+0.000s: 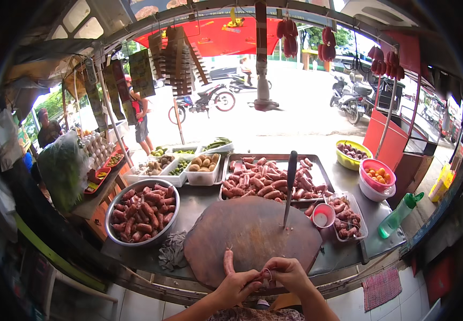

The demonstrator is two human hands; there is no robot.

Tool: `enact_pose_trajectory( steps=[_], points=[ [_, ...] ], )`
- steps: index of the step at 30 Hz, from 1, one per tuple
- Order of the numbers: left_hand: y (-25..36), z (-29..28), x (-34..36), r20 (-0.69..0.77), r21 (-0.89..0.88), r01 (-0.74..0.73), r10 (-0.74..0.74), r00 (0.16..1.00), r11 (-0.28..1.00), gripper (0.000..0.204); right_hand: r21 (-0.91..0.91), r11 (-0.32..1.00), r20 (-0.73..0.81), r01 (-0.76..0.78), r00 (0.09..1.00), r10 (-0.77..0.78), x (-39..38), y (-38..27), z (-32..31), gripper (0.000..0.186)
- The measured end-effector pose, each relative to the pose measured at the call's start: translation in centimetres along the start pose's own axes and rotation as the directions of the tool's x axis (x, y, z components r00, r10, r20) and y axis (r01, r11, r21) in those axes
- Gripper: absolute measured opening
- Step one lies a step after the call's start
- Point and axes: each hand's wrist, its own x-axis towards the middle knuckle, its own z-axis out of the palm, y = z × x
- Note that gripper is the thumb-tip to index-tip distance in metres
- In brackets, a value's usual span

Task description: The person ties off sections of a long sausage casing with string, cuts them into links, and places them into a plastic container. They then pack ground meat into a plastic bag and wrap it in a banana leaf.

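Observation:
At the near edge of a round wooden chopping board, both my hands are close together. My left hand is closed round the lower end of a sausage, whose knotted tip points away from me over the board. My right hand pinches a thin loop of string or casing between thumb and fingers, nearly touching my left fingertips. A dark-handled knife stands upright with its tip in the board. Behind the board, a metal tray holds many loose sausages.
Left of the board stand a metal basin of sausages and a crumpled grey cloth. To the right are a pink cup, a clear sausage tub and a green bottle. White vegetable bins line the back; sausages hang overhead.

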Motion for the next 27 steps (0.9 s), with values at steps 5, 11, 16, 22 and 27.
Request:
enact_pose_trajectory(
  steps=[5, 11, 16, 22, 27],
  points=[
    [1.9, 1.7, 1.6, -0.21, -0.55, -0.117, -0.001, 0.978, 0.827, 0.061, -0.433, 0.804, 0.012, 0.408, 0.894, -0.448, -0.5, -2.5, 1.7, 0.014],
    [3.0, 2.7, 3.1, -0.378, -0.69, -0.155, -0.169, 0.91, 0.707, 0.05, -0.871, 0.373, 0.063, 0.32, 0.825, -0.562, -1.6, -4.8, 4.9, 0.012],
    [1.0, 0.7, 1.6, -0.026, -0.809, 0.089, -0.186, 0.982, 0.581, 0.032, -0.848, 0.332, 0.153, 0.413, 0.791, -0.593, -1.1, -5.3, 2.4, 0.013],
    [1.7, -1.1, 1.7, 0.285, -0.849, 0.278, -0.054, 0.957, 0.449, 0.028, -0.562, 0.655, 0.295, 0.505, 0.862, -0.412, -0.1, -4.7, 0.7, 0.015],
    [2.2, -1.8, 1.2, 0.223, -0.857, 0.291, -0.203, 0.954, 0.425, 0.024, 0.061, 0.993, 0.184, -0.105, 0.979, 0.092, -1.9, -0.2, 0.0, 0.038]
  ],
)
